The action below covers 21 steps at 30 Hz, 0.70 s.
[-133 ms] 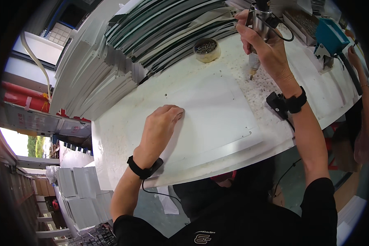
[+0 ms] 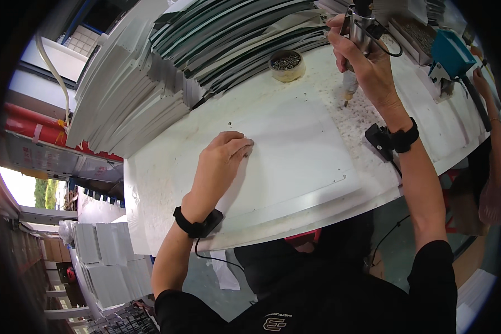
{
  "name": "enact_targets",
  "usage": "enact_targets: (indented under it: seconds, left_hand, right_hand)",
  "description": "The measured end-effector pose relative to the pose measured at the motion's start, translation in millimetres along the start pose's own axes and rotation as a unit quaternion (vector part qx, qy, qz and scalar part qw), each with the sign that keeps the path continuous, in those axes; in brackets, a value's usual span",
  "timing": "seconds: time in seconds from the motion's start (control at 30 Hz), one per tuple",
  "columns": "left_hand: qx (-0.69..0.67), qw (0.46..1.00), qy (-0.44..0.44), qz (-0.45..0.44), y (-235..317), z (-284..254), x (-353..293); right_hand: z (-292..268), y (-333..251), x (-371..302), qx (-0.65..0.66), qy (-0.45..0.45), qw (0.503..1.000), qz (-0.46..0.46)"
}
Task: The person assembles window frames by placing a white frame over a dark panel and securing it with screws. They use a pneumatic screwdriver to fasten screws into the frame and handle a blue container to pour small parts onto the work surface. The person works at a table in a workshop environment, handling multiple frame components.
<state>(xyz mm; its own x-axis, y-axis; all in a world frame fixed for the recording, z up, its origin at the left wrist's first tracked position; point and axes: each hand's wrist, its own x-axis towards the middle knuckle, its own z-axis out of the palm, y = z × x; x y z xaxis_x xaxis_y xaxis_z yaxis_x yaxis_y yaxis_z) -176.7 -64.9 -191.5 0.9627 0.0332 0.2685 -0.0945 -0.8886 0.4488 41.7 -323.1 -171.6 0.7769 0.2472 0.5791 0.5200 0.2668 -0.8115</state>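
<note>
Head view: the right hand (image 2: 376, 72) grips a shiny, round metal tool (image 2: 361, 34), its thin tip (image 2: 346, 103) pointing down beside the flat white panel (image 2: 295, 150) on the desk (image 2: 150, 183). The left hand (image 2: 221, 156) pinches its fingers over the panel; I can't tell if they hold anything. If the tool slips sideways, it might scratch that smooth panel. A round tub (image 2: 293, 74) holds tiny, dark bits (image 2: 285, 60).

Panel (image 2: 295, 150) lies on table (image 2: 150, 183) — tub (image 2: 289, 74) behind (sheets (image 2: 133, 94) left).
</note>
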Motion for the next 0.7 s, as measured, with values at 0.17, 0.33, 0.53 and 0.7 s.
enact_targets:
  seconds: [0.17, 0.33, 0.53, 0.7]
  left_hand:
    - [-0.081, 0.989, -0.033, -0.117, -5.9, -13.8, -2.5]
    - [-0.088, 0.992, 0.034, -0.087, -8.4, -14.2, -10.7]
    - [-0.139, 0.986, 0.062, -0.069, 42.2, -19.8, -45.6]
    - [-0.361, 0.919, 0.030, -0.157, 71.1, 8.3, -77.4]
  right_hand:
    - [10.7, -6.5, 0.2, -0.013, -0.014, 1.000, -0.005]
    - [14.1, -27.3, 3.3, -0.020, -0.003, 0.999, -0.051]
    - [31.6, -101.2, -11.8, 0.161, -0.009, 0.987, 0.022]
    - [55.3, -146.1, -42.8, 0.291, -0.020, 0.946, 0.138]
